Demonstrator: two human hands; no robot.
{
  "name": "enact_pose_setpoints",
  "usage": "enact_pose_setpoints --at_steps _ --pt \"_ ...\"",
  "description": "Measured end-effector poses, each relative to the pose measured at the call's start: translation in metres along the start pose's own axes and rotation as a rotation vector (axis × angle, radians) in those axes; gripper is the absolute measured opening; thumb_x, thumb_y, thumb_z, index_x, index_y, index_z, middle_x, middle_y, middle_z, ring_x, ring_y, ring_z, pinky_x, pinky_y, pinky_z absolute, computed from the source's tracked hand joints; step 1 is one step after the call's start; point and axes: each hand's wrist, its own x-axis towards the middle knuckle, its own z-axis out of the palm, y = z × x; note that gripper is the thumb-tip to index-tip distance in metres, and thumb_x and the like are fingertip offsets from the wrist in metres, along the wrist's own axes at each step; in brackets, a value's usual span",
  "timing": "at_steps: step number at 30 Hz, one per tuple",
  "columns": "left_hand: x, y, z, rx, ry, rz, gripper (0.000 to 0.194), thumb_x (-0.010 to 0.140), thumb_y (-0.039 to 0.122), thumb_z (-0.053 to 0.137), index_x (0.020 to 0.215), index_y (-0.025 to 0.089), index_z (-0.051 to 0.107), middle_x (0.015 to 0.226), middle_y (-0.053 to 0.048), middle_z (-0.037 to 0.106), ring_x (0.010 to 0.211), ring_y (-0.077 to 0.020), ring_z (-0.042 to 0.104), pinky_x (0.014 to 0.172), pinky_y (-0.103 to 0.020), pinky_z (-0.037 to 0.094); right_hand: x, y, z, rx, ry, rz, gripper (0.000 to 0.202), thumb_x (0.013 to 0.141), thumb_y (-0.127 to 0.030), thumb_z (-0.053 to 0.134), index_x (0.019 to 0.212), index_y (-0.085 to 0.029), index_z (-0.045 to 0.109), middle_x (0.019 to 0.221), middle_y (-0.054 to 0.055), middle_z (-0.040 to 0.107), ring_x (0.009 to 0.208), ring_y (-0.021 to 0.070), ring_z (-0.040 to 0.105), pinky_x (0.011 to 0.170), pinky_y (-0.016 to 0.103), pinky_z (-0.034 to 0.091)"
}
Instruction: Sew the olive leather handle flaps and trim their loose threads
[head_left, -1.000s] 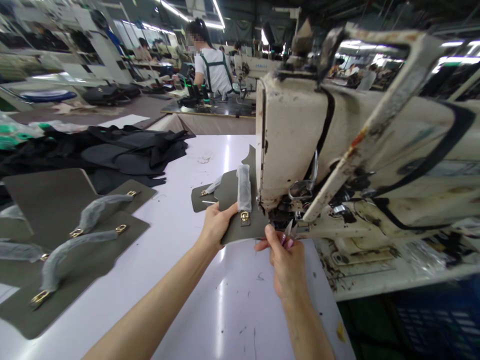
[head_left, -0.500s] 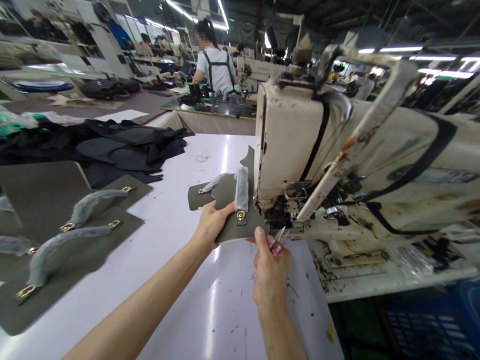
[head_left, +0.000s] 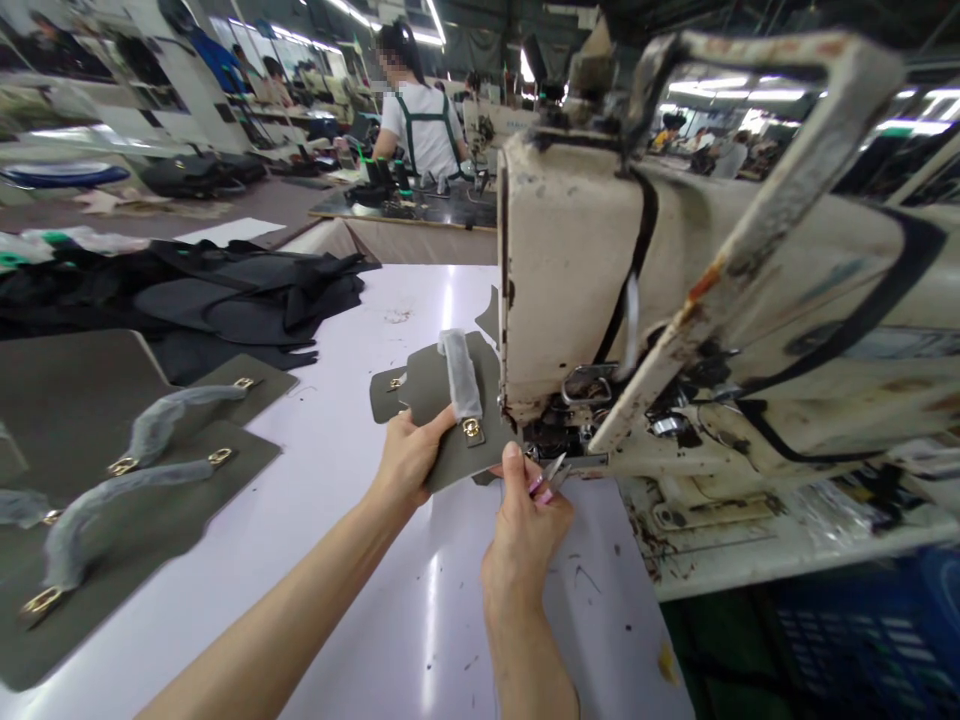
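Observation:
My left hand [head_left: 411,455] grips the left edge of an olive-grey bag panel [head_left: 426,385], thumb on top near its handle. That handle [head_left: 462,375] is wrapped in whitish film and ends in a gold buckle [head_left: 471,428]. At the panel's near right corner, my right hand [head_left: 525,515] is closed with small pink-handled scissors [head_left: 546,482] in it, blades pointing up and away. Its thumb lies against the panel's corner. The panel's right edge is beside the needle area of a worn cream sewing machine [head_left: 574,240]. Part of another olive piece [head_left: 386,397] shows beneath.
Several olive panels with film-wrapped handles [head_left: 142,500] lie at the left. Behind them is a heap of black cut pieces [head_left: 225,290]. A rusty-marked machine bar [head_left: 720,280] slants close on the right. A co-worker [head_left: 427,125] sits beyond the white table [head_left: 352,590].
The panel has turned slightly anticlockwise, its handle now leaning left, and both hands have shifted a little left with it. My right hand still holds the scissors.

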Motion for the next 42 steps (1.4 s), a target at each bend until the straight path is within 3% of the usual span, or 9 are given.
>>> enact_pose_setpoints --at_steps 5,9,15,20,24,27,30,33,42 --pt "-0.012 -0.001 -0.004 -0.007 0.019 -0.017 0.034 0.062 0.026 0.084 0.09 0.011 0.069 0.076 -0.007 0.076 0.059 -0.0222 0.072 0.057 -0.031 0.061 -0.003 0.003 -0.002 -0.084 -0.033 -0.046 0.036 0.083 -0.046 0.07 0.067 -0.013 0.069 0.058 0.001 0.06 0.059 0.0145 0.051 0.054 0.023 0.039" --pt "-0.022 -0.002 -0.008 -0.041 0.03 -0.06 0.036 0.061 0.024 0.085 0.091 0.009 0.071 0.077 -0.009 0.077 0.06 -0.0241 0.072 0.059 -0.033 0.062 -0.003 0.002 -0.007 -0.107 -0.056 -0.022 0.037 0.083 -0.048 0.07 0.069 -0.013 0.069 0.06 0.001 0.059 0.061 0.015 0.05 0.055 0.023 0.038" --pt "-0.043 -0.005 -0.014 -0.111 0.103 -0.06 0.037 0.064 0.023 0.085 0.097 0.011 0.071 0.091 -0.01 0.078 0.082 -0.0276 0.075 0.072 -0.034 0.064 -0.003 -0.005 -0.013 -0.12 -0.031 -0.014 0.036 0.081 -0.046 0.072 0.066 -0.014 0.067 0.059 0.0 0.056 0.061 0.0151 0.049 0.056 0.024 0.038" --pt "-0.07 -0.017 -0.015 -0.153 0.225 -0.084 0.031 0.068 0.021 0.083 0.095 0.016 0.07 0.098 -0.006 0.077 0.101 -0.0266 0.072 0.087 -0.034 0.062 0.002 -0.005 -0.021 -0.111 -0.091 -0.036 0.037 0.082 -0.046 0.07 0.063 -0.016 0.063 0.059 -0.001 0.054 0.06 0.0141 0.045 0.056 0.024 0.037" --pt "-0.096 -0.032 -0.01 -0.127 0.291 -0.004 0.045 0.073 0.024 0.081 0.114 0.024 0.066 0.122 -0.002 0.071 0.125 -0.0246 0.059 0.106 -0.035 0.05 0.011 -0.005 -0.031 -0.105 -0.146 -0.004 0.037 0.083 -0.048 0.069 0.068 -0.015 0.066 0.061 -0.001 0.054 0.058 0.0134 0.042 0.052 0.025 0.033" --pt "-0.109 -0.042 -0.005 -0.043 0.355 0.071 0.053 0.075 0.03 0.08 0.125 0.027 0.061 0.134 -0.002 0.063 0.138 -0.0256 0.045 0.114 -0.038 0.041 0.015 -0.015 -0.044 -0.225 -0.242 -0.036 0.043 0.086 -0.051 0.065 0.06 -0.016 0.061 0.056 -0.003 0.046 0.055 0.0119 0.037 0.05 0.024 0.027" --pt "-0.116 -0.049 -0.002 0.067 0.407 0.142 0.052 0.076 0.036 0.079 0.124 0.026 0.062 0.136 -0.003 0.062 0.14 -0.0262 0.043 0.118 -0.039 0.035 0.014 -0.028 -0.059 -0.421 -0.372 -0.143 0.049 0.087 -0.05 0.062 0.053 -0.018 0.049 0.053 -0.005 0.033 0.054 0.0107 0.03 0.05 0.025 0.022" --pt "-0.12 -0.053 0.001 0.112 0.423 0.171 0.051 0.077 0.037 0.078 0.125 0.028 0.062 0.14 -0.001 0.059 0.142 -0.0255 0.04 0.12 -0.039 0.031 0.012 -0.032 -0.07 -0.466 -0.448 -0.157 0.048 0.089 -0.048 0.06 0.054 -0.019 0.044 0.056 -0.005 0.029 0.056 0.011 0.029 0.051 0.025 0.022" --pt "-0.124 -0.045 0.017 0.118 0.426 0.077 0.05 0.077 0.037 0.076 0.126 0.03 0.064 0.114 -0.001 0.073 0.132 -0.0272 0.051 0.109 -0.04 0.046 0.028 -0.024 -0.062 -0.232 -0.407 -0.026 0.047 0.084 -0.045 0.067 0.054 -0.019 0.043 0.06 -0.005 0.029 0.061 0.011 0.025 0.055 0.026 0.023"
